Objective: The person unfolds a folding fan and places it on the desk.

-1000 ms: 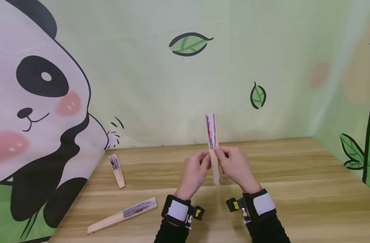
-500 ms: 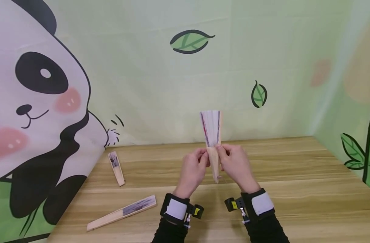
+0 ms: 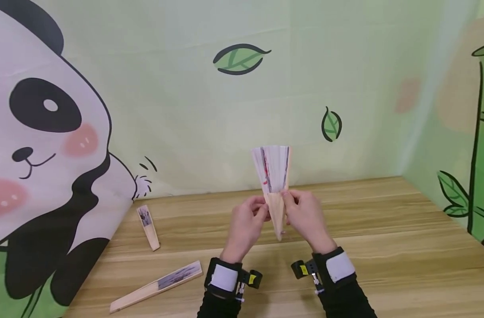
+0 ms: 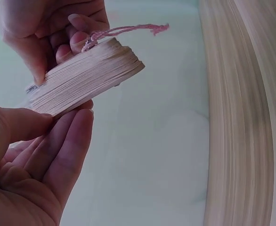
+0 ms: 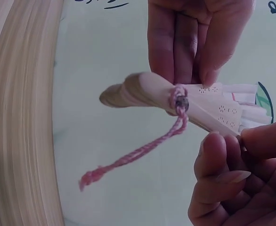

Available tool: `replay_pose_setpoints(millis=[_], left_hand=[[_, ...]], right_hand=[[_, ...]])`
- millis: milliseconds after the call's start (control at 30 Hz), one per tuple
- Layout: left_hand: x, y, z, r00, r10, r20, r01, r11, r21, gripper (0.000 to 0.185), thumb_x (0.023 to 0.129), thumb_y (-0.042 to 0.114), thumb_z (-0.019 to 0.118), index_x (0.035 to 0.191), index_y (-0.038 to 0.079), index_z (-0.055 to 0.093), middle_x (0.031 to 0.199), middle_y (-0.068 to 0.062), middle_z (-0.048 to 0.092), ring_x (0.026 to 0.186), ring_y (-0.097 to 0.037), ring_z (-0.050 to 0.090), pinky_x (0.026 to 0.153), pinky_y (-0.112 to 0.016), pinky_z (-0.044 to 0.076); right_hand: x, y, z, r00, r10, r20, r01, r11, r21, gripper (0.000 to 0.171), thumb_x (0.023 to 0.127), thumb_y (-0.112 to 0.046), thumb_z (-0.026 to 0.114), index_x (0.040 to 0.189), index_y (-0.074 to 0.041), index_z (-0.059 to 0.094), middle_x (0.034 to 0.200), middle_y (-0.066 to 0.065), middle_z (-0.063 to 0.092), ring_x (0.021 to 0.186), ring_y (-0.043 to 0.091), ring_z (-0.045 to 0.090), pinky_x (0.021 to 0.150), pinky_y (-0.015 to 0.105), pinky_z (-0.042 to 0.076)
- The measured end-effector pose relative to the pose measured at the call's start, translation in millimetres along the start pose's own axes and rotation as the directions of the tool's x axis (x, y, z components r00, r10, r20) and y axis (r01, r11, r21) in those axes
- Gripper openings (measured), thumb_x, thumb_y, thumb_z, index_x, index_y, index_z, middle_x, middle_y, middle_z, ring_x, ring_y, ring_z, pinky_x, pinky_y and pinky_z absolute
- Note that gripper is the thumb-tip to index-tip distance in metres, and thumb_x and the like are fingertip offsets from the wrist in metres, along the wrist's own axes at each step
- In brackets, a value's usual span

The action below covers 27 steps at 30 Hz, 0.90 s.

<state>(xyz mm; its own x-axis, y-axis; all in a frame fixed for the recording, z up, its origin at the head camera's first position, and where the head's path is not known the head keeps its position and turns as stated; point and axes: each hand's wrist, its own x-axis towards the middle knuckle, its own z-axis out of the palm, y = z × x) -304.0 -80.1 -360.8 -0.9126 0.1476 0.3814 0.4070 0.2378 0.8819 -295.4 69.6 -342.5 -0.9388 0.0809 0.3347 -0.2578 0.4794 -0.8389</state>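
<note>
Painted pattern on the folding fan (image 3: 274, 170) too small to read from the head view; lower ribs covered by the left hand (image 3: 246, 225) and right hand (image 3: 305, 216). In the right wrist view, paper leaf cut off at the right edge. Far closed fan (image 3: 148, 226) print blurred. Panda mural (image 3: 39, 145) cropped at the left edge.

The person wears black sleeves (image 3: 347, 302). Each wrist carries a black strap with a white patch (image 3: 223, 278). Small black-and-yellow clips (image 3: 304, 269) hang beside them.
</note>
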Motion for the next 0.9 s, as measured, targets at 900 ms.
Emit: replay_pose_setpoints(millis=[900], left_hand=[[1.8,-2.8,-0.2,0.999,-0.036,-0.006,0.034,0.985,-0.168,0.017,0.095,0.001,0.057,0.11,-0.007,0.06,0.094,-0.017,0.07,0.08,-0.024,0.07,0.073,-0.034,0.058]], right_hand=[[1,2,-12,0.997,0.021,-0.072,-0.021,1.0,0.011,0.031,0.103,-0.024,0.05,0.104,-0.001,0.072,0.064,0.007,0.056,0.05,0.021,0.058,0.039,0.024,0.036]])
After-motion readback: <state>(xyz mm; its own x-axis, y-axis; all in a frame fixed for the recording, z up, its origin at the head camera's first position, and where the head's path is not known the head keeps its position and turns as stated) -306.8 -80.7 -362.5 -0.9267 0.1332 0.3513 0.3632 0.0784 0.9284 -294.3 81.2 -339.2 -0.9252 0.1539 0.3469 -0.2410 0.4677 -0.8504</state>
